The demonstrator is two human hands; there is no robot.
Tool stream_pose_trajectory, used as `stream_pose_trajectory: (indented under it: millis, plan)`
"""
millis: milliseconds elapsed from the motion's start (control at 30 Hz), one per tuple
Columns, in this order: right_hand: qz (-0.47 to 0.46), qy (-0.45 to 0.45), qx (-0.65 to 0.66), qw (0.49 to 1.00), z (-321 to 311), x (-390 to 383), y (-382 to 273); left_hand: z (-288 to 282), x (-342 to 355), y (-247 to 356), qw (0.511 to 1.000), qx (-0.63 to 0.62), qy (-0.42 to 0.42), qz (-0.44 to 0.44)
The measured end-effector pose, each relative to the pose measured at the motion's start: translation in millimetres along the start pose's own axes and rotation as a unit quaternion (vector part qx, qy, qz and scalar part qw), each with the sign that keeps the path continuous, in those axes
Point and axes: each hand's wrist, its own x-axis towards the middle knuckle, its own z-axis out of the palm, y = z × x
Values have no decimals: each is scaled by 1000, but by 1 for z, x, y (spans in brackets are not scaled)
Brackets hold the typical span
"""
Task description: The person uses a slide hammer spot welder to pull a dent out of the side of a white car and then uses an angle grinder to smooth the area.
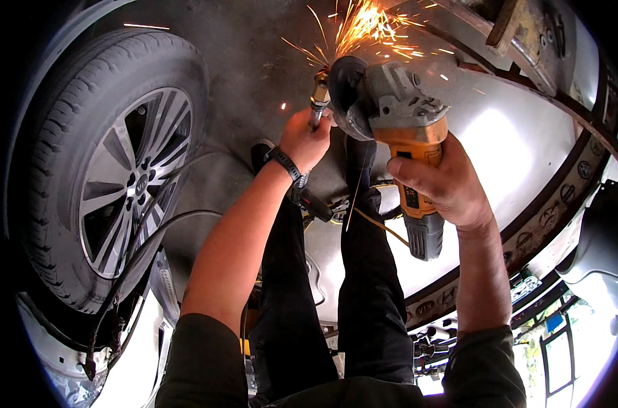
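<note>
My right hand [451,180] is wrapped round the orange and black body of an angle grinder [401,95], its grey metal head pointing away from me. The dark disc [349,92] and its guard sit at the grinder's left side. My left hand [306,143] is closed round a short metal fitting [320,92], which has a brass-coloured section and a silvery shank. The fitting's far end meets the disc edge, where sparks [370,26] spray up and away. Its exact contact point is lost in the glare. The fitting's lower end is partly covered by my fingers.
A car wheel [135,183] with a grey tyre fills the left side. A dark cable [180,216] curves beside it. Below my hands are my legs [373,292] and a yellow cord [383,228]. A rusty metal frame [502,34] stands at the upper right.
</note>
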Motion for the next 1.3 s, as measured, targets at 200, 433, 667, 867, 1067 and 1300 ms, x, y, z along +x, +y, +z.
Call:
stream_pose_trajectory:
  millis: [200, 433, 667, 867, 1067, 1300]
  plan:
    - [-4, 7, -15, 1000, 0, -3, -3, 1, 0, 7, 998, 67, 6, -15]
    - [0, 29, -39, 999, -7, -7, -1, -2, -3, 17, 994, 104, -14, -28]
    - [35, -25, -40, 998, -26, -2, -1, -5, -5, 22, 998, 40, -27, -48]
    - [20, -68, -56, 996, -25, 2, -18, -7, -8, 20, 999, 41, -9, -20]
    - [41, -43, -88, 994, -31, 4, -13, -11, -10, 21, 998, 32, -27, -38]
    - [61, -62, -78, 993, -27, 10, -24, -13, -8, 23, 994, 82, -26, -62]
